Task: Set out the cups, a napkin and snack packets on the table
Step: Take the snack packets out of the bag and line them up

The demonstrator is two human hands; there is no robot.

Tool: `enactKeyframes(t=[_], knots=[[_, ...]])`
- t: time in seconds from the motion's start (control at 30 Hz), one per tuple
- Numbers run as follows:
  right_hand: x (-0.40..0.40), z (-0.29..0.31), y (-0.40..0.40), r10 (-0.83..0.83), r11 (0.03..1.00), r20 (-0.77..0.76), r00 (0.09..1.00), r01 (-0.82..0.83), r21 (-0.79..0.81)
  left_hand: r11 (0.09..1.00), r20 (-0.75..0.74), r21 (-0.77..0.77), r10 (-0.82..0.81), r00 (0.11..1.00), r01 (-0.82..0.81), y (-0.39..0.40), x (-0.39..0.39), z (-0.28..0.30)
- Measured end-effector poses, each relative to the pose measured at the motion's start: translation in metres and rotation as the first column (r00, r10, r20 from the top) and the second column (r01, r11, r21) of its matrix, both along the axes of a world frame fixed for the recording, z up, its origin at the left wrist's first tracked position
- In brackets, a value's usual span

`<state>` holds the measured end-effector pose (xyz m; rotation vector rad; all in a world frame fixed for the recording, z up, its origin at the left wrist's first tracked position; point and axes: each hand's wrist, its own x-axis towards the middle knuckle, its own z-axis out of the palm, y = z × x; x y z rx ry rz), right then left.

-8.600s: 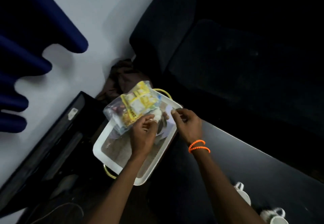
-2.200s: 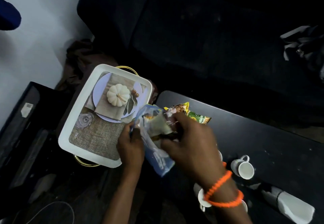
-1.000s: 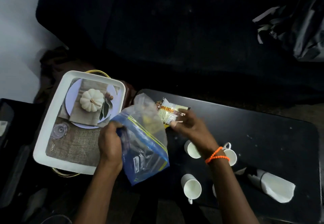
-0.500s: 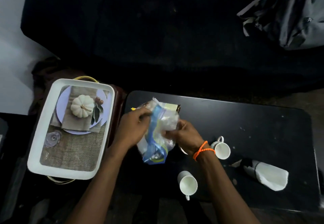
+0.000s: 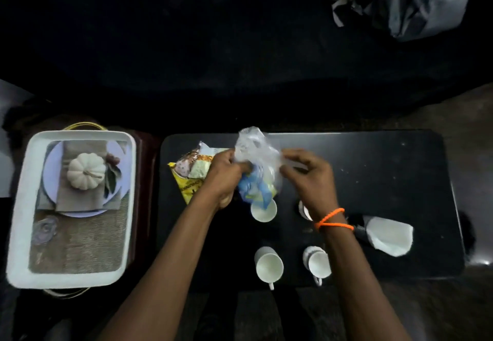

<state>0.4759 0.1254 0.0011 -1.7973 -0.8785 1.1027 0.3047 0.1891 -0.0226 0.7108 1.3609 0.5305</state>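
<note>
Both hands hold a crumpled clear plastic zip bag [image 5: 256,159] with blue trim above the black table [image 5: 386,169]. My left hand [image 5: 226,172] grips its left side and my right hand [image 5: 306,175] pinches its right side. Yellow and brown snack packets [image 5: 193,172] lie on the table just left of my left hand. Several white cups stand on the table: one [image 5: 263,210] under the bag, one [image 5: 304,208] partly hidden by my right wrist, two near the front edge [image 5: 268,266] [image 5: 318,263]. A white napkin [image 5: 389,235] lies at the right.
A white tray [image 5: 20,207] with a printed pumpkin picture sits on a stand left of the table. A dark sofa [image 5: 213,47] fills the space behind. A grey bag [image 5: 416,1] lies on it at the top right.
The camera view has shifted right. The snack packets now lie on the table, out of the bag. Both hands have crumpled the empty bag and carried it slightly right, above the cups.
</note>
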Motion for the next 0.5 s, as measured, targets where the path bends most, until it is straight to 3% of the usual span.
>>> enactKeyframes(t=[0.07,0.13,0.2,0.27,0.33,0.43,0.47,0.5], knots=[[0.030,0.009,-0.016,-0.221,0.975,-0.323,0.920,0.199,-0.101,0.997,0.014,0.031,0.077,0.997,-0.077,0.002,0.024,-0.001],[0.056,0.013,-0.032,-0.317,0.936,-0.574,0.755,0.152,-0.316,0.988,0.011,0.152,0.019,1.000,-0.021,-0.005,0.054,0.005],[0.074,0.016,-0.045,-0.287,0.937,-0.690,0.665,0.044,-0.348,0.900,-0.120,0.390,-0.160,0.980,0.195,-0.023,0.089,0.009],[0.090,0.017,-0.056,-0.287,0.951,-0.719,0.633,0.100,-0.292,0.729,-0.251,0.571,-0.282,0.926,0.377,-0.044,0.125,0.005],[0.108,0.018,-0.071,-0.344,0.939,-0.717,0.606,0.247,-0.241,0.631,-0.298,0.579,-0.425,0.855,0.516,-0.057,0.159,0.005],[0.148,0.017,-0.101,-0.512,0.839,-0.684,0.519,0.472,-0.270,0.441,-0.327,0.568,-0.654,0.682,0.695,-0.070,0.208,0.010],[0.162,0.018,-0.113,-0.562,0.804,-0.645,0.518,0.524,-0.281,0.490,-0.228,0.523,-0.708,0.668,0.698,-0.073,0.225,0.014],[0.177,0.018,-0.124,-0.602,0.776,-0.594,0.534,0.568,-0.275,0.614,-0.059,0.411,-0.720,0.692,0.674,-0.078,0.242,0.021]])
